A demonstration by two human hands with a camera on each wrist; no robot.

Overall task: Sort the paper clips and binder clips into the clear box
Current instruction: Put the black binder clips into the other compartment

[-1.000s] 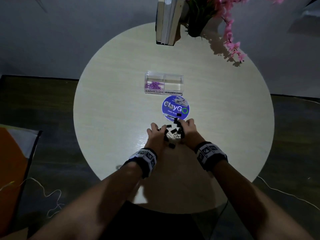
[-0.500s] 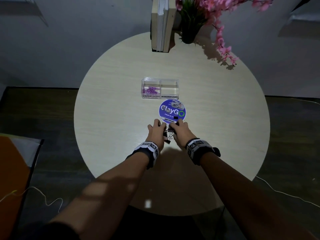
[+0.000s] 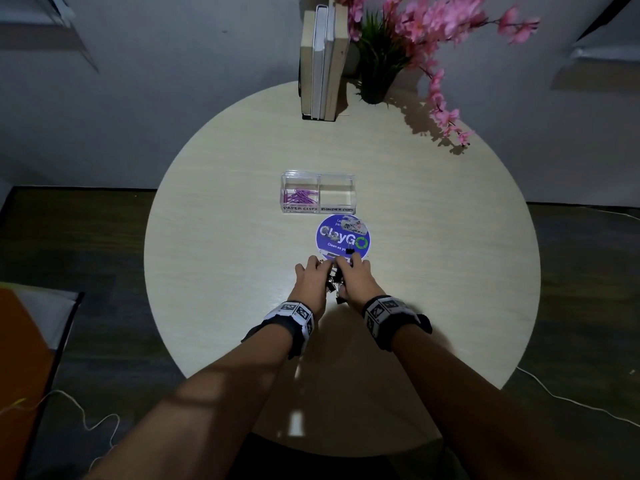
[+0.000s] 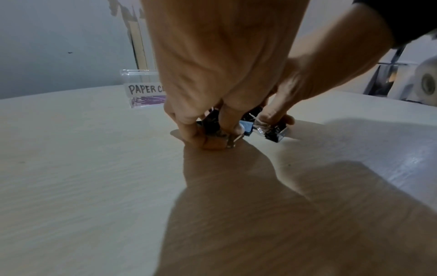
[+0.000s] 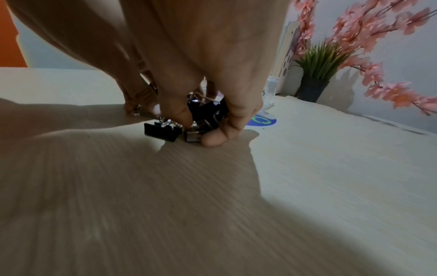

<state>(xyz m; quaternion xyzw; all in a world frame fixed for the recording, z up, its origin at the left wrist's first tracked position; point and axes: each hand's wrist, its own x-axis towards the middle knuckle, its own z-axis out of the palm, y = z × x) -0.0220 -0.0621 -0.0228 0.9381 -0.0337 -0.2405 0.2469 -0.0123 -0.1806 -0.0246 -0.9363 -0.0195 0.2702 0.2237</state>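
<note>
Several black binder clips (image 3: 333,284) lie heaped between my two hands near the table's middle. My left hand (image 3: 312,273) curls round the heap from the left, and in the left wrist view its fingertips (image 4: 189,128) press clips (image 4: 275,133) against the table. From the right, my right hand (image 3: 354,270) curls round the heap, fingers and thumb (image 5: 214,140) closing on black clips (image 5: 163,131). One more binder clip (image 3: 350,251) lies apart on the sticker. Beyond stands the clear box (image 3: 318,176): purple paper clips (image 3: 299,196) fill its left compartment, and the right compartment (image 3: 337,194) looks empty.
A round blue "ClayGo" sticker (image 3: 343,237) lies between my hands and the box. Upright books (image 3: 323,64) and a potted plant (image 3: 375,74) with pink blossoms (image 3: 446,116) stand at the table's far edge. The round table (image 3: 225,271) drops off all around.
My hands have drawn together, gathering the scattered binder clips into one tight heap. The left hand's fingers have curled in more.
</note>
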